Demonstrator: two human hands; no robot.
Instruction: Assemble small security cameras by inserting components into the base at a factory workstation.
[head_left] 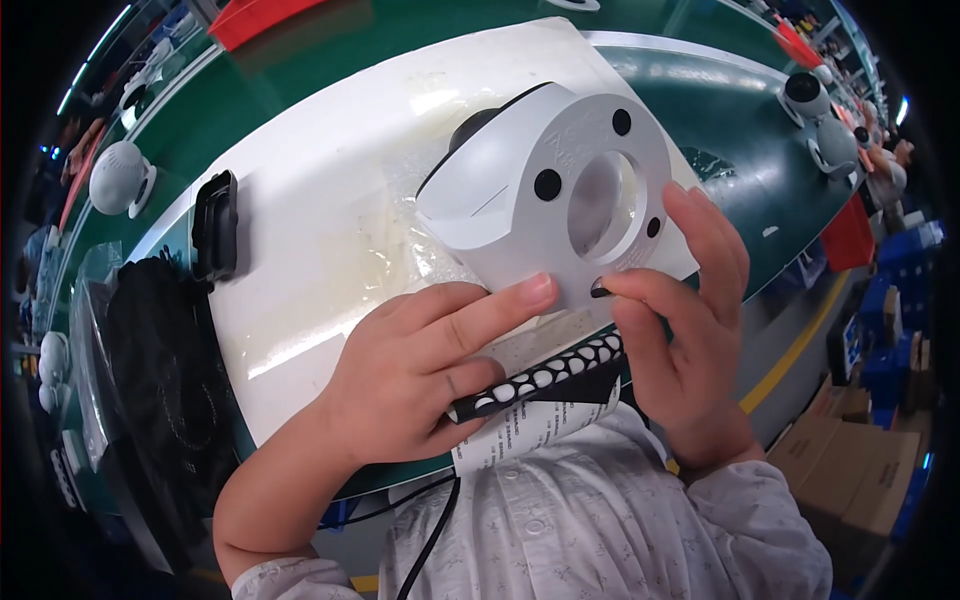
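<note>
A white, rounded device point(485, 205) lies tipped on its side, with its flat base point(545, 235) turned toward me. Around the base's large round hole sit several black round pads, one of them a foot pad point(547, 185) at the upper left. Pinched between thumb and index finger, a small dark foot pad point(600, 289) is in my right hand point(690, 335), at the base's lower edge. My left hand point(400, 355) grips a black pad sheet point(545, 376) with rows of white circles and printed backing paper. Its extended index finger touches the base.
Beneath the device lies a white board point(300, 180) on a green bench point(390, 32). To the left are a black tray point(215, 226), a black bag point(165, 350) and a white round device point(119, 178). Cardboard boxes point(845, 465) stand at the lower right, beyond the bench.
</note>
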